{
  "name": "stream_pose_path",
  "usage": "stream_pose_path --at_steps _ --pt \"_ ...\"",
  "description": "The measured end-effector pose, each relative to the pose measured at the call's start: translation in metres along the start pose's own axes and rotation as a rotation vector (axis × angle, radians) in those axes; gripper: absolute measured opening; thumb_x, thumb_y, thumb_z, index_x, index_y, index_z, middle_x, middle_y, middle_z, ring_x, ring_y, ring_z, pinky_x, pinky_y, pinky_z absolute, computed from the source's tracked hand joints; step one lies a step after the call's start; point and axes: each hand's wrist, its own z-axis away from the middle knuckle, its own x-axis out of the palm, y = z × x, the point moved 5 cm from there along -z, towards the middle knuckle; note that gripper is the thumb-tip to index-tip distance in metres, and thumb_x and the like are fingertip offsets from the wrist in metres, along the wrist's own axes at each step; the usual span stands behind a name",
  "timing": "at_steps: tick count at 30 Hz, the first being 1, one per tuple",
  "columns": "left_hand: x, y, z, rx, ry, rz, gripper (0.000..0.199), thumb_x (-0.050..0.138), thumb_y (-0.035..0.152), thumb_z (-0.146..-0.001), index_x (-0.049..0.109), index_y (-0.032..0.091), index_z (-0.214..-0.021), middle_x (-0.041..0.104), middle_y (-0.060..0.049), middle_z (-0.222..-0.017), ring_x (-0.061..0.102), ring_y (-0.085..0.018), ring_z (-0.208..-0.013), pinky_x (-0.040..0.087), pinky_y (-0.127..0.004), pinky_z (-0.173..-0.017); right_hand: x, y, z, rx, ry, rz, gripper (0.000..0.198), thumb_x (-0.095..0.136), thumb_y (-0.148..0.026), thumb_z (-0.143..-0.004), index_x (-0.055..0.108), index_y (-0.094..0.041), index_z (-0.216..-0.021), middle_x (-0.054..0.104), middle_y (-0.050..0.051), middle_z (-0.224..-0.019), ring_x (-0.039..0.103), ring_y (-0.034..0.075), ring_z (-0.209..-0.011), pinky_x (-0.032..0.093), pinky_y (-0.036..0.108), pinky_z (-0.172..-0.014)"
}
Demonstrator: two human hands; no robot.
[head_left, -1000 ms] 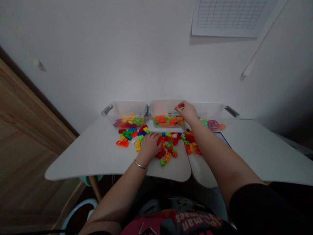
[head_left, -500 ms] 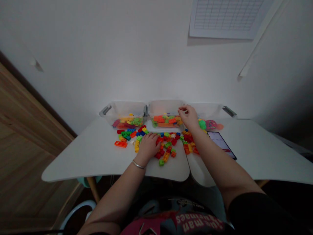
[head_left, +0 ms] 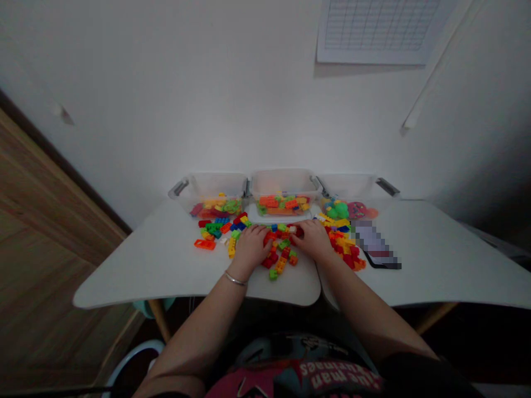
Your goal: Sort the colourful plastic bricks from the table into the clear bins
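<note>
Many coloured toy bricks [head_left: 282, 266] lie loose on the white table in front of me. My left hand [head_left: 250, 249] rests over the heap, fingers spread forward, thumb apart, with red bricks [head_left: 269, 237] beside and partly under the fingertips. Across from it, my right hand [head_left: 313, 239] is low over the bricks. Its thumb and fingers close around a red brick [head_left: 297, 232], beside a small white one [head_left: 292, 229]. Both palms face down, so what lies beneath them is hidden.
Three clear bins stand along the wall: left bin [head_left: 215, 182] and middle bin [head_left: 286, 181] hold bricks, right bin [head_left: 350, 185] holds round toys. More bricks [head_left: 348, 249] lie right of my right hand, near a phone [head_left: 377, 243]. A seam between tabletops runs under the right wrist.
My right hand has come down from above the middle bin's right side to the bricks on the table. My left hand has stayed in place.
</note>
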Motion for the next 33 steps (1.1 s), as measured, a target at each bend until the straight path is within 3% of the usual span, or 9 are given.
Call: stream_pose_path --at_steps 25,29,33 --pt "0.000 0.000 0.000 0.001 0.007 0.013 0.035 0.053 0.031 -0.092 0.066 0.017 -0.121 0.068 -0.009 -0.127 0.056 -0.025 -0.122 0.040 -0.043 -0.110 0.002 0.006 0.009 0.016 0.252 -0.162 0.016 0.058 -0.028 -0.083 0.065 -0.019 -0.095 0.070 0.010 -0.094 0.059 0.027 -0.092 0.046 0.039 -0.084" --pt "-0.001 -0.001 0.000 -0.006 -0.003 0.024 0.036 0.053 0.031 -0.092 0.066 0.017 -0.122 0.067 -0.010 -0.129 0.056 -0.025 -0.123 0.039 -0.043 -0.111 -0.006 0.009 0.010 -0.022 0.371 -0.264 0.015 0.060 -0.028 -0.081 0.064 -0.021 -0.093 0.069 0.008 -0.089 0.059 0.024 -0.087 0.048 0.039 -0.081" --pt "-0.001 -0.001 -0.001 -0.009 -0.007 0.031 0.036 0.052 0.032 -0.093 0.066 0.017 -0.122 0.067 -0.010 -0.129 0.056 -0.025 -0.123 0.039 -0.043 -0.111 -0.035 0.019 0.002 0.057 0.613 -0.382 0.020 0.060 -0.038 -0.081 0.063 -0.021 -0.092 0.064 0.006 -0.083 0.057 0.022 -0.080 0.048 0.038 -0.076"
